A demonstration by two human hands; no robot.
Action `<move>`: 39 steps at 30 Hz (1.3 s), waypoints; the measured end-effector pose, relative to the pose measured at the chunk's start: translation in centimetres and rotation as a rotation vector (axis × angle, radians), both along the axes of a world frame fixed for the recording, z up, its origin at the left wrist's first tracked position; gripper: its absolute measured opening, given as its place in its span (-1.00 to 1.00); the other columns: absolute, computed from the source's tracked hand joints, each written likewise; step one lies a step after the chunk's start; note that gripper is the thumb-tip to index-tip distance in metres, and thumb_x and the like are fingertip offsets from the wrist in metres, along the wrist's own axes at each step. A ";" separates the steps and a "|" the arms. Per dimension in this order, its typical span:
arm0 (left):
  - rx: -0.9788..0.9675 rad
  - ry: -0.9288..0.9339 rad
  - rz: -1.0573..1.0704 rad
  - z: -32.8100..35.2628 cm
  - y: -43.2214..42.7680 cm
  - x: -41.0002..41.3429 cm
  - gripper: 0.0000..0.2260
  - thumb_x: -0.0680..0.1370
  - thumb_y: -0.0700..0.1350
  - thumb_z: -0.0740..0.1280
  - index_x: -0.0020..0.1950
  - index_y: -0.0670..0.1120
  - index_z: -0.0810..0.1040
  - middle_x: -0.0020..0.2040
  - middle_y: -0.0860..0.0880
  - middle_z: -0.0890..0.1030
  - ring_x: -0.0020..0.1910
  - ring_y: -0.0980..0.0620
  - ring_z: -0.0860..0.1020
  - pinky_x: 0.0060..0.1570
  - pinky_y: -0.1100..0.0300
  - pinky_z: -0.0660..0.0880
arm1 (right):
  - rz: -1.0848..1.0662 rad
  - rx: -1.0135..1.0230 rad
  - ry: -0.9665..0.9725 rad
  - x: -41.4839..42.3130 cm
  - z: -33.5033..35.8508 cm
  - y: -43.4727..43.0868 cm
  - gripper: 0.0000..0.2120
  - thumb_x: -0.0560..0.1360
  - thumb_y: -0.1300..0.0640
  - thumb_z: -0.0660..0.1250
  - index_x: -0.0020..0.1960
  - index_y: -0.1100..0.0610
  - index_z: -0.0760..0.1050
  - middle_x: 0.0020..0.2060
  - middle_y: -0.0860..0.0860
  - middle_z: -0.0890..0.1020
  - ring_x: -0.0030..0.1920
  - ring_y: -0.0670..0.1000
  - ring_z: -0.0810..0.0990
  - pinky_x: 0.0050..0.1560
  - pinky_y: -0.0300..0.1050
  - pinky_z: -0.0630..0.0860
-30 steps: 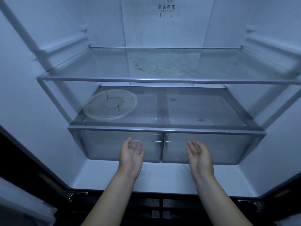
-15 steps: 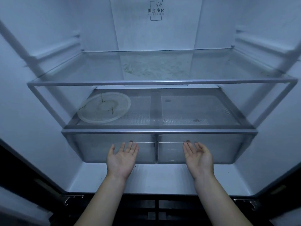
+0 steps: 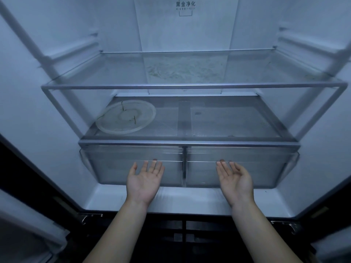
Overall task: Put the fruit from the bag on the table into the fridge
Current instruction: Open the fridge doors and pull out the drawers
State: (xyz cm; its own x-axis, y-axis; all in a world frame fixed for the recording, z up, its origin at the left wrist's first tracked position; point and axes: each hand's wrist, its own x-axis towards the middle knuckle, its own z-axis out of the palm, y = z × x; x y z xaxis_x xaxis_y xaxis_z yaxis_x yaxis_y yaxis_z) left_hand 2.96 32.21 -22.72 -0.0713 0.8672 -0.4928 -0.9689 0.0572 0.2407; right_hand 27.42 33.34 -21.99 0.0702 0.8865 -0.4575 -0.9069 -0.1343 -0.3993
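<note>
Head view: my left hand (image 3: 145, 182) and right hand (image 3: 235, 180) reach palm-up, fingers spread, fingertips at the fridge's crisper drawers (image 3: 133, 158), empty.

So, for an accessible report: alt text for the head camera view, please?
The left hand and right hand, palms up and holding nothing, reach to the fronts of the left drawer and right drawer low in an open fridge. A round clear plate lies at the left of the shelf above them.
</note>
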 end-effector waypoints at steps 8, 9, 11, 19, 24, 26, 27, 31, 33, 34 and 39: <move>0.022 0.003 -0.014 -0.2 -2.1 0.2 -0.60 0.61 0.02 0.16 0.39 -0.14 0.33 0.35 -0.22 0.41 0.36 -0.24 0.35 0.30 -0.12 0.31 | 0.010 0.023 -0.007 0.1 -0.2 -2.1 -0.88 0.57 0.25 0.14 0.01 0.23 0.44 0.13 0.25 0.53 0.24 0.21 0.50 0.31 0.03 0.40; 0.027 0.003 -0.019 -0.3 -2.4 0.2 -0.61 0.61 0.02 0.17 0.37 -0.14 0.35 0.34 -0.22 0.43 0.34 -0.24 0.37 0.29 -0.12 0.32 | 0.011 0.022 -0.009 0.1 -0.3 -2.4 -0.87 0.57 0.26 0.14 0.03 0.24 0.44 0.13 0.25 0.54 0.24 0.21 0.50 0.30 0.03 0.41; 0.036 0.000 -0.023 -0.6 -3.1 0.1 -0.65 0.61 0.02 0.17 0.31 -0.14 0.40 0.32 -0.22 0.46 0.32 -0.24 0.41 0.29 -0.11 0.33 | 0.012 0.022 -0.008 0.3 -0.5 -3.0 -0.86 0.56 0.27 0.13 0.05 0.24 0.44 0.10 0.25 0.55 0.23 0.21 0.52 0.25 0.02 0.45; 0.077 -0.027 -0.069 -1.3 -5.5 0.0 -0.71 0.59 0.01 0.17 0.23 -0.10 0.47 0.27 -0.21 0.52 0.28 -0.22 0.46 0.24 -0.11 0.36 | 0.041 0.067 -0.015 0.4 -1.4 -5.6 -0.86 0.56 0.23 0.13 0.07 0.21 0.42 0.08 0.23 0.59 0.20 0.19 0.55 0.12 0.00 0.54; 0.079 -0.058 -0.084 -1.4 -6.8 -0.1 -0.70 0.60 0.01 0.17 0.24 -0.11 0.48 0.25 -0.22 0.53 0.29 -0.23 0.45 0.26 -0.11 0.35 | 0.050 0.081 -0.007 0.6 -1.6 -6.5 -0.87 0.55 0.23 0.14 0.04 0.20 0.44 0.10 0.23 0.58 0.20 0.18 0.56 0.14 0.01 0.54; 0.083 -0.065 -0.090 -1.3 -7.1 -0.1 -0.70 0.60 0.00 0.18 0.25 -0.11 0.47 0.25 -0.22 0.53 0.29 -0.23 0.45 0.24 -0.12 0.36 | 0.052 0.081 -0.006 0.6 -1.8 -6.7 -0.87 0.55 0.23 0.14 0.03 0.20 0.44 0.13 0.23 0.57 0.20 0.18 0.57 0.14 0.01 0.53; 0.084 -0.067 -0.092 -1.3 -7.3 -0.1 -0.69 0.59 0.00 0.18 0.26 -0.10 0.47 0.25 -0.22 0.54 0.28 -0.23 0.45 0.23 -0.12 0.36 | 0.055 0.086 -0.005 0.6 -1.9 -6.9 -0.87 0.56 0.23 0.14 0.03 0.20 0.44 0.14 0.23 0.57 0.20 0.18 0.57 0.15 0.01 0.53; 0.096 -0.074 -0.099 -1.7 -8.1 0.0 -0.70 0.59 -0.02 0.18 0.26 -0.10 0.48 0.24 -0.21 0.55 0.27 -0.22 0.47 0.23 -0.11 0.37 | 0.056 0.103 0.003 0.7 -2.2 -7.5 -0.84 0.55 0.23 0.14 0.08 0.19 0.45 0.14 0.21 0.58 0.18 0.16 0.58 0.18 0.00 0.51; 0.102 -0.084 -0.102 -1.9 -8.3 -0.1 -0.70 0.59 -0.02 0.18 0.27 -0.09 0.47 0.24 -0.21 0.55 0.28 -0.22 0.47 0.24 -0.11 0.37 | 0.050 0.108 0.009 0.7 -2.3 -7.7 -0.84 0.55 0.23 0.14 0.08 0.19 0.45 0.14 0.21 0.59 0.19 0.16 0.58 0.19 0.00 0.50; 0.107 -0.094 -0.104 -2.0 -8.4 -0.2 -0.70 0.59 -0.02 0.18 0.27 -0.09 0.47 0.24 -0.21 0.55 0.28 -0.22 0.47 0.25 -0.11 0.36 | 0.046 0.108 0.008 0.7 -2.4 -7.8 -0.84 0.55 0.23 0.14 0.07 0.19 0.45 0.13 0.21 0.59 0.19 0.16 0.58 0.19 0.00 0.51; 0.121 -0.112 -0.139 -2.3 -8.9 -0.5 -0.71 0.53 -0.07 0.23 0.24 -0.08 0.49 0.24 -0.19 0.55 0.27 -0.21 0.48 0.27 -0.09 0.36 | 0.035 0.128 0.018 0.5 -2.6 -8.5 -0.82 0.56 0.22 0.13 0.11 0.19 0.45 0.12 0.19 0.60 0.19 0.16 0.58 0.18 -0.01 0.51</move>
